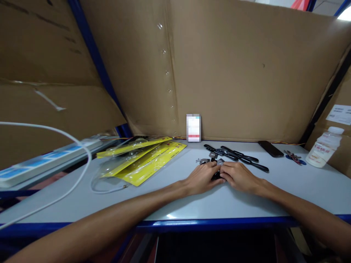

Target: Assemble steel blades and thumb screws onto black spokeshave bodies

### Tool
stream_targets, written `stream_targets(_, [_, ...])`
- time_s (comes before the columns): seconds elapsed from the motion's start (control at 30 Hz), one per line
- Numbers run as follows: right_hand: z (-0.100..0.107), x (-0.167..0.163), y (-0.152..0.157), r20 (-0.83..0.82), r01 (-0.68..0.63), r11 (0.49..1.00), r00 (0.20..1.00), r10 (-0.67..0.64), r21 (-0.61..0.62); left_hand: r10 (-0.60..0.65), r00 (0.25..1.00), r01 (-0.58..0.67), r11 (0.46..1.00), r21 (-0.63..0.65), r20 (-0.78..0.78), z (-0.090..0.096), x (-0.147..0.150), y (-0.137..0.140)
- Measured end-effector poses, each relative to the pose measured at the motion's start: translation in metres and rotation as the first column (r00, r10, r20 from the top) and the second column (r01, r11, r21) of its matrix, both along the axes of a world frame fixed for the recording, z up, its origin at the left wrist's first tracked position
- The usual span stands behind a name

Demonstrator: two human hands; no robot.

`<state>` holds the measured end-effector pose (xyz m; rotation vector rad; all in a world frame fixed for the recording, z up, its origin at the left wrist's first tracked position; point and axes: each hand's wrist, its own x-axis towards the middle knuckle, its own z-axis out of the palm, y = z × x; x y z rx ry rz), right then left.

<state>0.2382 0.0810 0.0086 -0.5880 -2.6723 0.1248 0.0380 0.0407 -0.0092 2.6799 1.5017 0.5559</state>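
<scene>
My left hand (202, 178) and my right hand (242, 177) meet over the table, fingers closed around a small black part (216, 175). Most of that part is hidden by the fingers, so its kind cannot be told. Just beyond the fingertips lie small loose metal pieces (204, 160), among them flat plates. Behind my right hand rest black two-handled tools that look like spokeshaves; one (221, 152) has a round-edged middle section, and another (244, 157) lies crossed close to it.
Yellow-backed clear blister packs (153, 164) lie at left, near a white cable (89, 157) and a power strip (55, 160). A propped screen (193, 128) stands against the cardboard (233, 73). At right are a black phone (271, 149), keys (293, 157) and a white bottle (325, 148).
</scene>
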Motion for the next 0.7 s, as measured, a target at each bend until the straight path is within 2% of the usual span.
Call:
stream_targets(0.13, [0.002,-0.002,0.000,-0.069,0.053,0.977,0.995,-0.069,-0.206,0.012,1.000,-0.012,1.000,-0.015,0.021,0.001,0.001,0.000])
stream_targets(0.27, [-0.001,-0.006,0.002,-0.113,0.114,0.942,0.981,-0.157,-0.315,0.073,0.997,-0.069,0.994,-0.087,0.039,0.004,0.006,0.002])
stream_targets(0.47, [-0.001,-0.006,0.007,-0.160,0.084,0.839,0.967,-0.200,-0.537,0.057,0.998,-0.057,0.998,-0.036,0.014,0.002,0.013,0.005])
stream_targets(0.6, [0.005,-0.002,0.010,-0.128,0.084,0.809,0.973,-0.193,-0.582,0.027,1.000,-0.026,1.000,-0.016,0.005,0.001,0.010,0.006])
stream_targets(0.7, [0.007,-0.001,0.012,-0.101,0.120,0.835,0.974,-0.205,-0.538,-0.003,1.000,0.003,1.000,-0.008,-0.028,0.003,0.008,0.005])
